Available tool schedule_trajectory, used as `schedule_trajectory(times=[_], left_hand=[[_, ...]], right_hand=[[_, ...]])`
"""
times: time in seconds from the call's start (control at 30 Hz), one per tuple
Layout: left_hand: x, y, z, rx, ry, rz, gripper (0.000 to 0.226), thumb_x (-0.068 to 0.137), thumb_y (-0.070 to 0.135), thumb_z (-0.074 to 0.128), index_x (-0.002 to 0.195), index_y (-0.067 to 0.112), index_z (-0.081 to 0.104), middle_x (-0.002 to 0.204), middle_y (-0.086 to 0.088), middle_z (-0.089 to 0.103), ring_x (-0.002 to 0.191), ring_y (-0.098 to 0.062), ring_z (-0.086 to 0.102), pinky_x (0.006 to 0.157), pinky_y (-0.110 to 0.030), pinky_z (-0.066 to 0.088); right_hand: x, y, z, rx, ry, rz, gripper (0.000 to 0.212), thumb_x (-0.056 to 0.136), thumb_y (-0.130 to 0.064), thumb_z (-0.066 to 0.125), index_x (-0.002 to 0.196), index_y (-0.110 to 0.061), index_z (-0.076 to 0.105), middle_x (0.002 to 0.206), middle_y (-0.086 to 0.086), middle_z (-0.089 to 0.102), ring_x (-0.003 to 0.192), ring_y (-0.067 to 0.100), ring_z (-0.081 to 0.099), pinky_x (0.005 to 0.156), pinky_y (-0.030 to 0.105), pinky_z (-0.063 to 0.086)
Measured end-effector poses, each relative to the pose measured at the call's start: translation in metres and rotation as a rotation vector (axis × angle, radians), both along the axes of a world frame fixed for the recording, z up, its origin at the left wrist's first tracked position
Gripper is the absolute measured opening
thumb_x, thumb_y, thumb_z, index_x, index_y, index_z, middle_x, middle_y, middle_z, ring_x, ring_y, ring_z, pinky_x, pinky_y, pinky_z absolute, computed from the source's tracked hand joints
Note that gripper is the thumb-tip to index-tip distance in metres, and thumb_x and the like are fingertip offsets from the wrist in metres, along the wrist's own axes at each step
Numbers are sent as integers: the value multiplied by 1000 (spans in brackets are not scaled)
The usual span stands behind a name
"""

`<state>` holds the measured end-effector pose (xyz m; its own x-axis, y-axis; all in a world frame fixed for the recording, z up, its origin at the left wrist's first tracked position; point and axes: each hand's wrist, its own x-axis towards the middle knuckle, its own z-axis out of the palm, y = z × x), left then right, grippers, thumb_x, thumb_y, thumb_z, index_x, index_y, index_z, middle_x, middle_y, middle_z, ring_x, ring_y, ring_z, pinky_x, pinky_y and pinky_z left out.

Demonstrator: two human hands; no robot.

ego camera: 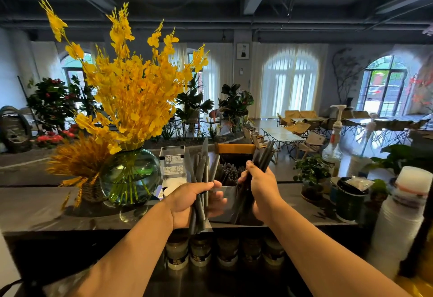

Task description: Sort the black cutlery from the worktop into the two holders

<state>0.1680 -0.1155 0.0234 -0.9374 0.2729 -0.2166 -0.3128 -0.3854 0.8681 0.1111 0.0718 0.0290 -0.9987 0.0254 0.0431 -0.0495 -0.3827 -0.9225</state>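
Lower centre, our left hand (187, 205) clenches black knives (201, 170) by their handles; our right hand (262, 188) grasps another black bundle (264, 154). Likely light, stiff and slippery, so best gripped mid-handle. Just beyond, a holder (230, 203) stands on the desk (46, 205).

Matt black plastic cutlery (201, 172); glossy glass vase (130, 177); polished worktop (46, 205).

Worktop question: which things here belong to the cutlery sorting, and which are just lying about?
Part of the job: left hand gripping knives; right hand gripping more cutlery; grey holder between them.
Just lying about: vase of yellow flowers; clear sign; pump bottle; cup stack; potted plant.
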Motion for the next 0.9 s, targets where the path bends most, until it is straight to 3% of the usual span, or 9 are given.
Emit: schedule_trajectory(times=[0.07,0.13,0.23,0.33,0.47,0.57,0.63,0.8,0.9], left_hand=[[1,1,-1,-41,4,19,17,104,22,58,116,11,64,77,-1,56,64,-14,59,65,-33,55],[2,3,-1,-110,43,33,18,103,28,61,114,14,62,69,4,42,54,-8,41,54,-24,44],[5,9,3,-138,63,-18,41,94,53,66,115,18,57,68,5,31,51,-7,28,48,-21,31],[10,17,7,-104,30,-69,59,89,77,54,114,24,60,72,3,32,54,-8,23,52,-21,23],[14,21,11,-156,33,-37,51,100,67,48,112,18,60,73,0,42,56,-10,27,52,-23,23],[10,16,8,-159,78,31,30,108,41,51,117,13,56,77,-4,53,54,-10,37,45,-22,33],[7,14,4,-197,132,68,32,106,33,57,123,6,61,84,-10,62,55,-13,48,46,-24,42],[6,24,3,-244,156,120,37,98,31,71,118,0,72,101,-17,73,62,-17,62,51,-27,52],[8,24,5,-198,128,97,36,101,36,66,114,3,74,102,-15,75,68,-18,67,56,-29,55]], right_hand=[[-1,-1,-2,1,-12,35,14,107,-22,60,113,-10,57,65,4,62,61,23,65,65,37,55],[2,-3,-4,46,-27,97,17,107,-23,61,118,-11,55,66,4,61,59,23,62,62,37,53],[15,-9,-7,83,6,223,19,104,-33,65,107,-15,58,62,-1,52,51,15,46,53,31,41],[31,-14,-3,118,62,306,31,94,-46,75,87,-21,58,60,-5,43,47,10,41,51,27,33],[43,-14,1,173,112,386,27,90,-34,82,94,-14,64,62,-2,51,48,12,50,46,25,39],[37,-10,-2,214,117,385,24,90,-30,82,93,-15,64,59,-1,45,49,14,39,49,29,31],[34,-10,-6,170,82,358,23,92,-27,80,96,-12,64,60,2,43,51,16,39,50,30,31],[30,-12,-9,91,60,292,22,94,-26,77,101,-9,64,66,5,61,54,19,55,51,32,36],[30,-10,-8,101,61,289,23,96,-25,75,105,-6,65,65,2,64,52,15,55,51,31,37]])
